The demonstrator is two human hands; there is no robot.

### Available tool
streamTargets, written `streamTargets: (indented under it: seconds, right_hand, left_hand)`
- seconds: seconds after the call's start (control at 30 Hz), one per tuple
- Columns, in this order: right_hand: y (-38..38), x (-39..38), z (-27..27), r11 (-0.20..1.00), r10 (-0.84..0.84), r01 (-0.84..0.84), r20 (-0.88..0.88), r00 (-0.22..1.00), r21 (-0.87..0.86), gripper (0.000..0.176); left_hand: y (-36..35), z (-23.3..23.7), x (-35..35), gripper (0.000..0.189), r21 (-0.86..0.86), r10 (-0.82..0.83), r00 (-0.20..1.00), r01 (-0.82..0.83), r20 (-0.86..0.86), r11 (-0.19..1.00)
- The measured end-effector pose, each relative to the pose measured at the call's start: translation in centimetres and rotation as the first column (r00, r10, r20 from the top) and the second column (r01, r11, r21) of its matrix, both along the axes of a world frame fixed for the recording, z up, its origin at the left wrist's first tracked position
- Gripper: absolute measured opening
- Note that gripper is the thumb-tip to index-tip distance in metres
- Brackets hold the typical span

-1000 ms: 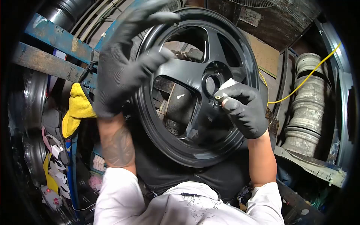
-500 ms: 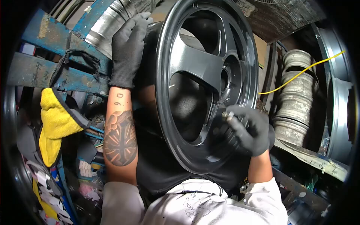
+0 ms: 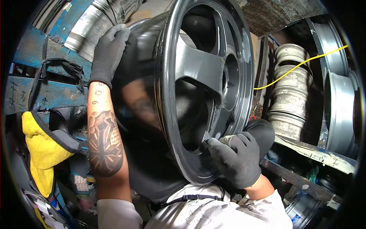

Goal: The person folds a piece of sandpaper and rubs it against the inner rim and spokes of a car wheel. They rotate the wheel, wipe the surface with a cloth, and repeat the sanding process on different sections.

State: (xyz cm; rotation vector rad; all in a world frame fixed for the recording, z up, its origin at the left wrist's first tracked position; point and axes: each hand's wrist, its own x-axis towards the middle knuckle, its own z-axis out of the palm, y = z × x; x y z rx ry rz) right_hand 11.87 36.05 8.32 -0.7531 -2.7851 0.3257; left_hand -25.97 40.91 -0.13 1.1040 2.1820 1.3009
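Note:
A large dark grey wheel rim (image 3: 198,65) with broad spokes stands upright across my lap, its face turned to the right. My left hand (image 3: 110,53), in a black glove, is on the far edge of the rim's barrel, fingers bent over it. Near the lower right of the face, my gloved right hand (image 3: 236,156) is closed round a small pale object (image 3: 227,140), mostly hidden by the fingers, beside the rim's lower lip.
Blue metal beams (image 3: 45,95) run along the left, with a yellow and grey cloth (image 3: 44,149) hanging below. Silvery rims (image 3: 82,28) lie at the upper left. Worn rims (image 3: 289,95) are stacked at the right, crossed by a yellow cord (image 3: 293,69).
My right hand has moved down and left to the rim's lower edge. The rim shows more of its barrel, and my left hand appears farther left and lower.

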Motion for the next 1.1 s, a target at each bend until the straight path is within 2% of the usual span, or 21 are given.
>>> streamTargets:
  seconds: [0.07, 0.17, 0.23, 0.37, 0.47, 0.67, 0.77, 0.87, 1.1]
  right_hand:
    - [-0.1, -0.2, 0.8, 1.0, 0.005, -0.005, 0.084, 0.996, -0.005, 0.032]
    - [0.1, -0.3, 1.3, 1.0, 0.022, -0.021, 0.153, 0.988, -0.007, 0.032]
    - [0.2, -0.7, 1.0, 0.999, 0.028, -0.031, 0.138, 0.99, 0.017, 0.034]
    - [0.2, -0.4, 1.7, 0.996, 0.079, -0.088, 0.231, 0.97, 0.03, 0.042]
    - [0.5, -0.7, 1.7, 0.995, 0.093, -0.101, 0.231, 0.969, 0.025, 0.045]
    - [0.7, -1.0, 2.4, 0.989, 0.138, -0.149, 0.288, 0.948, 0.017, 0.043]
    - [0.8, -1.0, 2.6, 0.982, 0.169, -0.185, 0.311, 0.935, 0.022, 0.042]
    - [1.0, -1.4, 2.6, 0.981, 0.171, -0.192, 0.322, 0.931, 0.037, 0.04]
    - [1.0, -1.5, 2.6, 0.968, 0.186, -0.23, 0.326, 0.927, 0.101, 0.033]
  left_hand:
    - [-0.1, -0.3, 0.1, 0.046, 0.056, -0.011, 1.0, 0.01, 0.023, 0.998]
    - [-0.1, 0.1, 0.1, 0.046, 0.015, -0.036, 0.991, 0.034, 0.131, 0.999]
    - [-0.2, 0.2, 0.3, 0.047, 0.024, -0.029, 0.995, 0.027, 0.094, 0.999]
    - [-0.4, 0.3, 0.4, 0.047, 0.05, -0.028, 0.998, 0.031, -0.048, 0.998]
    - [-0.3, 0.1, 0.1, 0.047, 0.071, -0.075, 0.997, 0.073, 0.035, 0.995]
    - [0.0, -1.9, -1.3, 0.043, 0.126, -0.14, 0.979, 0.158, -0.146, 0.979]
    - [-0.2, -0.7, -0.3, 0.041, 0.1, -0.06, 0.998, 0.063, -0.037, 0.993]
    - [-0.4, 0.3, 0.3, 0.042, 0.083, -0.082, 0.982, 0.069, 0.169, 0.994]
    - [-0.2, -0.5, -0.3, 0.043, 0.104, -0.094, 0.996, 0.094, -0.009, 0.99]
